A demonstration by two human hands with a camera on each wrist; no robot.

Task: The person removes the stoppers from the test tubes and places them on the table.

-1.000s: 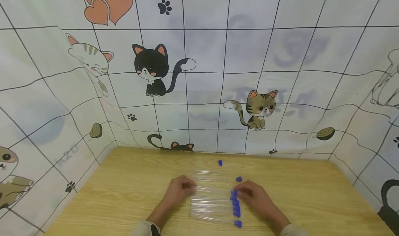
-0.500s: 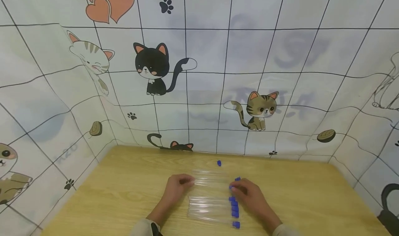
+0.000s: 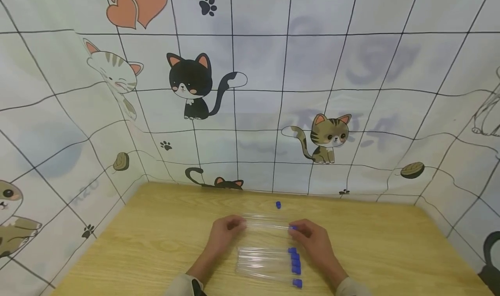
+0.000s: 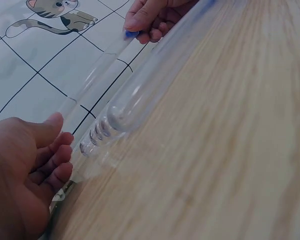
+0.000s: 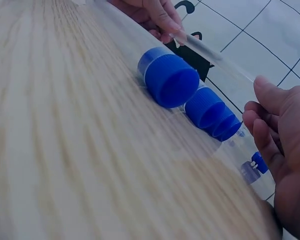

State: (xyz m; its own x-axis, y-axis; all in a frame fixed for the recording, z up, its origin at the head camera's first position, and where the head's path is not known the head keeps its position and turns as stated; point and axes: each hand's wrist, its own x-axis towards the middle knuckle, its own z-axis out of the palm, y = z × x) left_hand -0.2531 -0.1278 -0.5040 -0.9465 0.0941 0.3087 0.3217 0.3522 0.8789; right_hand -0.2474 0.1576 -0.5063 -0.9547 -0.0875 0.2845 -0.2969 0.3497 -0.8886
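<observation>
A clear tube (image 3: 267,225) with a blue cap (image 4: 131,35) is held lengthwise between the hands, raised off the table in both wrist views. The left hand (image 3: 226,233) pinches its rounded, uncapped end with thumb and fingertips. At the other end the right hand (image 3: 313,240) pinches the capped part; in the right wrist view its fingers cover that cap. Nearer the person, several similar tubes (image 3: 261,258) lie side by side, their blue caps (image 3: 295,263) pointing right. Behind the held tube, faint outlines of another tube (image 3: 258,216) show, with a small blue cap (image 3: 278,205) farther back.
The light wood table (image 3: 168,226) carries all the tubes. A sheet (image 3: 258,113) printed with cats and a grid hangs at the back and sides. At the far right edge a dark, looped shape (image 3: 490,261) is partly in view.
Both hands have moved away from the near row toward the back, bringing one capped tube with them and widening the gap. The loose-looking cap beside the right hand is now hidden.
</observation>
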